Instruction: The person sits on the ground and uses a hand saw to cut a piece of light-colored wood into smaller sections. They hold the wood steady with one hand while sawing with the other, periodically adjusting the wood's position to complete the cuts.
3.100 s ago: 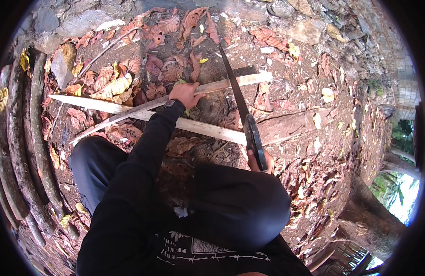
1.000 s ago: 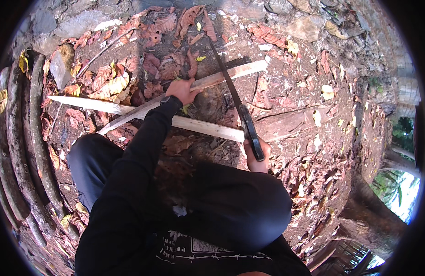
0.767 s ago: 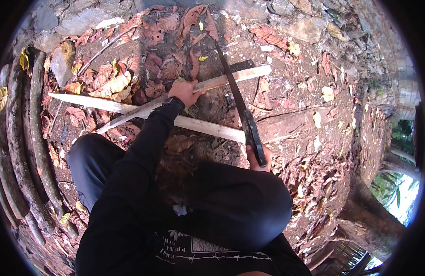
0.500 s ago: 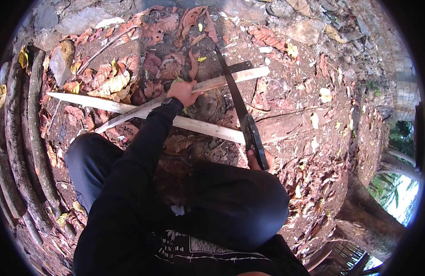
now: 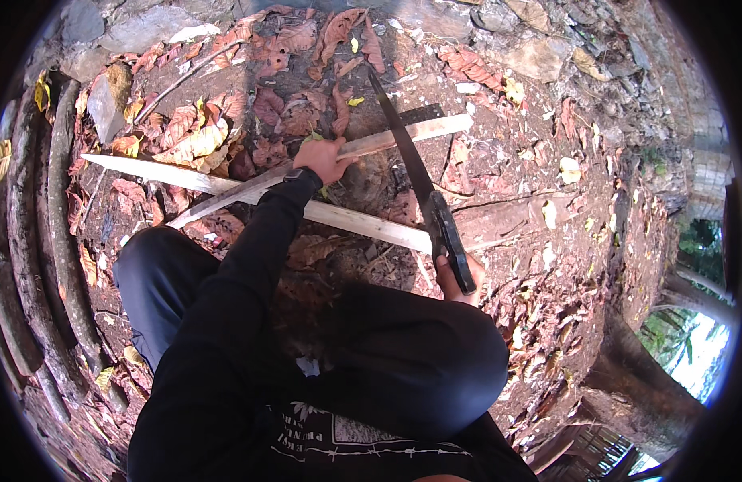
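Observation:
I squat on dirt ground strewn with dry leaves. My left hand (image 5: pixel 323 159) grips a long pale wooden stick (image 5: pixel 403 136) that runs from lower left to upper right. A second pale stick (image 5: pixel 186 181) crosses under it and lies on the ground toward the right. My right hand (image 5: pixel 455 281) holds the dark handle of a long machete (image 5: pixel 411 165). Its blade points up and away, resting across the held stick to the right of my left hand.
Thick dark tree roots (image 5: pixel 42 241) curve along the left side. Flat stones (image 5: pixel 146 28) lie at the top. A tree trunk (image 5: pixel 644 394) rises at the lower right. Red-brown leaves (image 5: pixel 291 104) cover the ground around the sticks.
The machete has risen and come down again onto the held stick. My left hand has kept its grip at about the same spot.

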Demonstrator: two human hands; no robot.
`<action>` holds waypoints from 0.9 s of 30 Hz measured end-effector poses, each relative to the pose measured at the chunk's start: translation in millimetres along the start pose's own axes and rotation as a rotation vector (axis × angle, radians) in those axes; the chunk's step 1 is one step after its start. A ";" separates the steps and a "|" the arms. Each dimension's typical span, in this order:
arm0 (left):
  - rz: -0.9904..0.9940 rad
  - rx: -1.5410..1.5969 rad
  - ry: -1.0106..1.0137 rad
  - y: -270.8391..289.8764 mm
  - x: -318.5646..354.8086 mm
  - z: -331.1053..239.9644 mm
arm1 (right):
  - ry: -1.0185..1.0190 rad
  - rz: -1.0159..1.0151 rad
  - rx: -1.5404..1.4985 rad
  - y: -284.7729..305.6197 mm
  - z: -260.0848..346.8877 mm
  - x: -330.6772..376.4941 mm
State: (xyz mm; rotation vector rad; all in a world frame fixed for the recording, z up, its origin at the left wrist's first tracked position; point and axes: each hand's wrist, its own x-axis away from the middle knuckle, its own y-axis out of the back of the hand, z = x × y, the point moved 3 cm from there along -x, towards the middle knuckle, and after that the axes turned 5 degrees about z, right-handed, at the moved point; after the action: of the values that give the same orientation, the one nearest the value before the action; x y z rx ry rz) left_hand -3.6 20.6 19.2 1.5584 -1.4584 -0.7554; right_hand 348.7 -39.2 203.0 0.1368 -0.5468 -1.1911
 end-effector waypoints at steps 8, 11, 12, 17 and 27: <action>-0.025 -0.011 -0.022 -0.3 0.0 2.3 | 0.083 0.045 0.004 -17.5 7.4 -37.8; -0.020 0.007 -0.027 -1.2 -1.3 1.0 | 0.152 0.024 0.017 -28.3 3.9 -50.9; -0.008 0.009 -0.025 -2.0 -2.3 -0.5 | 0.176 0.016 0.032 -30.4 0.6 -55.8; 0.029 -0.002 0.012 1.4 -0.6 2.0 | 0.200 0.027 0.024 -42.1 -19.0 -76.6; 0.038 -0.023 -0.018 -0.2 5.4 -2.2 | 0.218 0.005 0.011 -42.3 -16.8 -72.5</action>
State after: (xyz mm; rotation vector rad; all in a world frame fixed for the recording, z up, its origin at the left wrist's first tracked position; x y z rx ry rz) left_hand -0.9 15.7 20.7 1.5057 -1.4833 -0.7631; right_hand 302.3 7.6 148.4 0.2710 -0.3617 -1.1519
